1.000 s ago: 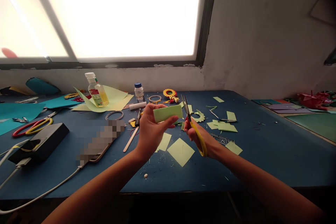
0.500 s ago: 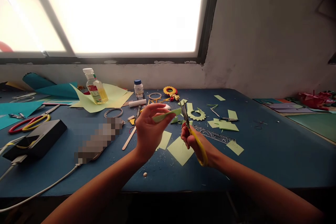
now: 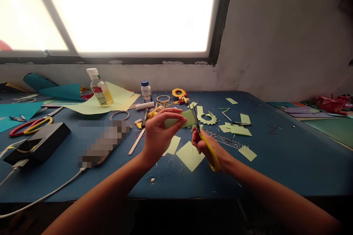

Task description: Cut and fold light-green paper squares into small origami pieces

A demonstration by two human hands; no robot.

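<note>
My left hand [image 3: 158, 134] pinches a folded light green paper piece [image 3: 180, 120] above the blue table [image 3: 289, 161]. My right hand [image 3: 209, 147] grips yellow-handled scissors [image 3: 205, 139], whose dark blades point up at the paper's right edge. Below both hands lie loose light green paper squares [image 3: 190, 156]. A cut green ring with jagged edges [image 3: 206, 118] rests just beyond the scissors.
A clear bottle of yellow liquid [image 3: 97, 88] stands on yellow-green sheets at the back left. A small white bottle [image 3: 146, 91], red-and-yellow scissors [image 3: 29, 126], a black box [image 3: 38, 143] with cables, a ruler [image 3: 226, 139] and green scraps [image 3: 238, 129] lie around. Red paper craft [image 3: 331, 103] sits far right.
The green paper has turned in my left hand, from flat-facing to edge-on and back to tilted. The scissors shifted slightly lower, blades staying at the paper's right edge.
</note>
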